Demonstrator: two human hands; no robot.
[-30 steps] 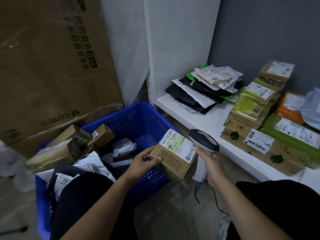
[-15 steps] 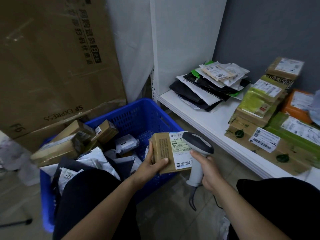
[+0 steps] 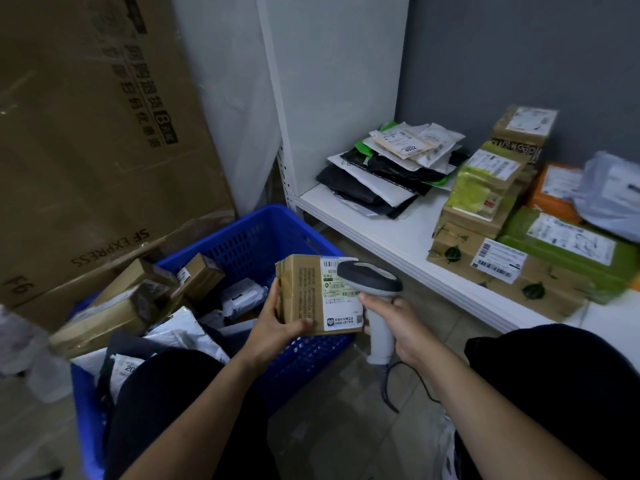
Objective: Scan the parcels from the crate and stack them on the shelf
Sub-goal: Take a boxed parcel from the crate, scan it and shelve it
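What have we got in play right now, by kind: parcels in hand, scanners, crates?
Parcels in hand: 1, the brown parcel held in the left hand
Scanners: 1, the barcode scanner gripped in the right hand
Crates: 1, the blue crate
Total: 3

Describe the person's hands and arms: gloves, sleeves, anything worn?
Both bare: left hand and right hand show no gloves, rings or watch. The left forearm and right forearm are uncovered to the frame edge; no sleeve shows.
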